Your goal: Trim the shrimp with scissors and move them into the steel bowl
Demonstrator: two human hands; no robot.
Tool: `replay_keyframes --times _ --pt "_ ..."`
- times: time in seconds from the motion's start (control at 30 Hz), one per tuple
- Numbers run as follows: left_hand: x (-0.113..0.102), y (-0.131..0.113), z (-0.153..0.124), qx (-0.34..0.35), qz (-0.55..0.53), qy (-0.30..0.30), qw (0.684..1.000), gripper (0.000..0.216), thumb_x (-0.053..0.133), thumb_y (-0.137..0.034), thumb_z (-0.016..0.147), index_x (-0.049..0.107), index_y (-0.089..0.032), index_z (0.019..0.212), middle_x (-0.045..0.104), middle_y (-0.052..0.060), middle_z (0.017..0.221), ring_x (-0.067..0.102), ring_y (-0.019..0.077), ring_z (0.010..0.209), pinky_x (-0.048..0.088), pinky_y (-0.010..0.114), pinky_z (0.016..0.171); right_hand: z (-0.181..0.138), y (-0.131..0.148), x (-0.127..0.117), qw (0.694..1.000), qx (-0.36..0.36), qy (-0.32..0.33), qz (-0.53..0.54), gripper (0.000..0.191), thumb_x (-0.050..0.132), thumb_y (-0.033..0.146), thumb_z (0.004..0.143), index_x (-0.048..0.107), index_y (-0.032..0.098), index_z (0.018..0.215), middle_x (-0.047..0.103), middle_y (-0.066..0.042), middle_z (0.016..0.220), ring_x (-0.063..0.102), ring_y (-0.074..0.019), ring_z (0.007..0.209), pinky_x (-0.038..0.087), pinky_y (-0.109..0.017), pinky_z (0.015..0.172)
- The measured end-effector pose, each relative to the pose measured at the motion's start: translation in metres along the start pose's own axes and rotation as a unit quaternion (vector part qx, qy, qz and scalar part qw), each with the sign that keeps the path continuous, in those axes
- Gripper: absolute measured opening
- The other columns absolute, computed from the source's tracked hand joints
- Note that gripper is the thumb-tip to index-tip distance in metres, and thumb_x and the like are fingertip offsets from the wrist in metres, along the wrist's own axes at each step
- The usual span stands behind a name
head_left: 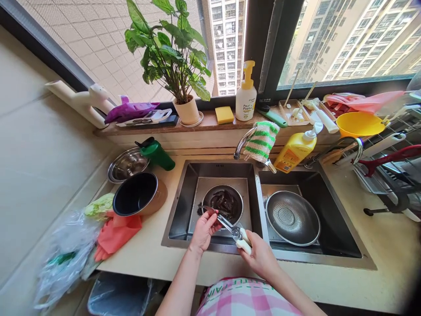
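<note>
My right hand [259,256] is closed around the white handles of kitchen scissors [232,229], blades pointing left over the left sink basin [184,206]. My left hand [204,228] pinches a small dark thing at the blade tips; I cannot make out what it is. Just beyond stands a steel bowl [226,204] holding several dark, shiny pieces of food.
A steel wok [292,218] lies in the right basin. The faucet [243,141] carries a green striped cloth [262,140]. A dark pot [135,199], steel bowl [126,164], green bottle [158,154] and pink gloves [116,232] sit left. A yellow soap bottle [296,151] and dish rack [391,171] are right.
</note>
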State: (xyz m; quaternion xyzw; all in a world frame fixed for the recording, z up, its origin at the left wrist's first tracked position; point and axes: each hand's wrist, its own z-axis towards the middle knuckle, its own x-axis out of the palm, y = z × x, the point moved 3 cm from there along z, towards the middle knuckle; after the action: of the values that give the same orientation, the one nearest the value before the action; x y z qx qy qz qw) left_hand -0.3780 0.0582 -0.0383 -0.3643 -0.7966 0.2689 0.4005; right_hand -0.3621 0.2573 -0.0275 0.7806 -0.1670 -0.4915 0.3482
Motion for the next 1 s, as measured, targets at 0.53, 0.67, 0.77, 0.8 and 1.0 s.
replay_keyframes --times 0.53,0.67,0.77,0.8,1.0 --pt "-0.036 0.022 0.021 0.067 0.266 -0.115 0.955 0.039 0.059 -0.047 0.068 0.060 -0.013 0.088 0.062 0.004 0.072 0.059 0.0119 0.062 0.047 0.025 0.059 -0.004 -0.019 0.005 0.998 0.060 0.012 0.009 0.024 0.048 0.039 0.075 0.052 0.022 0.091 0.059 -0.002 0.084 0.056 -0.0192 0.076 0.038 -0.027 0.064" --pt "-0.057 0.033 0.041 0.061 0.403 -0.104 0.907 0.023 0.059 -0.030 0.070 0.064 -0.016 0.087 0.061 0.002 0.067 0.057 0.0148 0.064 0.044 0.027 0.063 -0.008 -0.029 -0.003 0.995 0.091 0.008 0.048 0.024 0.049 0.038 0.074 0.054 0.022 0.091 0.062 -0.002 0.086 0.057 -0.0202 0.077 0.039 -0.027 0.065" --pt "-0.066 0.042 0.059 0.050 0.505 -0.096 0.856 0.012 0.063 -0.014 0.063 0.066 -0.019 0.074 0.061 0.002 0.070 0.058 0.0179 0.076 0.040 0.029 0.074 -0.011 -0.039 -0.005 0.990 0.107 -0.005 0.088 0.028 0.049 0.039 0.074 0.055 0.022 0.095 0.063 -0.003 0.087 0.058 -0.0206 0.077 0.041 -0.028 0.068" --pt "-0.068 0.045 0.065 0.043 0.535 -0.095 0.838 0.009 0.063 -0.012 0.062 0.066 -0.019 0.067 0.061 0.003 0.072 0.058 0.0191 0.079 0.039 0.030 0.076 -0.012 -0.042 -0.005 0.988 0.113 -0.010 0.103 0.030 0.049 0.039 0.074 0.056 0.021 0.097 0.064 -0.004 0.088 0.058 -0.0210 0.078 0.042 -0.028 0.069" --pt "-0.081 0.062 0.112 -0.012 0.639 -0.092 0.764 0.020 0.062 -0.011 0.064 0.063 -0.020 0.082 0.063 0.005 0.087 0.058 0.0201 0.084 0.039 0.029 0.074 -0.017 -0.054 0.002 0.976 0.166 -0.024 0.142 0.043 0.051 0.046 0.072 0.056 0.019 0.105 0.066 -0.005 0.094 0.060 -0.0230 0.085 0.045 -0.029 0.075"
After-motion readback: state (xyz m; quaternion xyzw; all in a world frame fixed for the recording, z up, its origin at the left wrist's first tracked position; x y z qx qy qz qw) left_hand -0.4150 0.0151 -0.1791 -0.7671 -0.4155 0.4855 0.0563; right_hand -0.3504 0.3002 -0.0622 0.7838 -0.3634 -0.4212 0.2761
